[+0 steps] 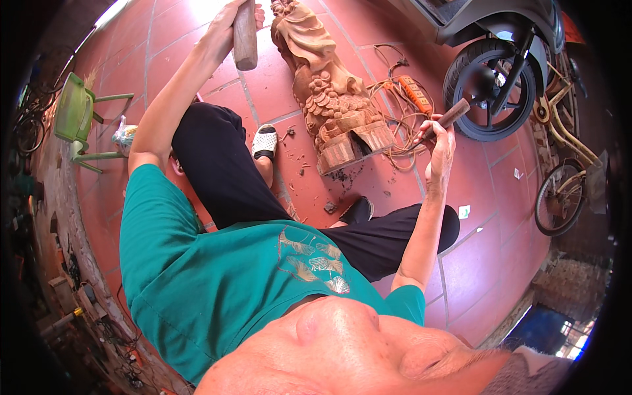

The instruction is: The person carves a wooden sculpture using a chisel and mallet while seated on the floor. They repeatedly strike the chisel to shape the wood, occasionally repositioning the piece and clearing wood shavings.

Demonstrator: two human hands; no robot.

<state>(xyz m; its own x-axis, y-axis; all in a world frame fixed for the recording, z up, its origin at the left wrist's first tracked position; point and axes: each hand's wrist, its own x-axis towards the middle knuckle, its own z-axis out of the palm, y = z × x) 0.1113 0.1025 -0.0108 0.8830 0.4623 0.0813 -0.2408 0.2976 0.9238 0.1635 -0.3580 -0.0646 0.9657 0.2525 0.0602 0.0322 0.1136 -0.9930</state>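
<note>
The person sits low on the red tiled floor [474, 257], legs spread so the carved wooden statue [329, 92] lies between the feet, within reach of both arms. To the right, the right hand [440, 141] is wrapped shut around a wooden-handled chisel [445, 121], its blade angled down toward the statue's base, likely to cut there. Farther off on the left, the left hand [227, 29] is clamped on 1 round wooden mallet [245, 36], raised clear above the work. Wood chips [332, 191] lie by the base.
</note>
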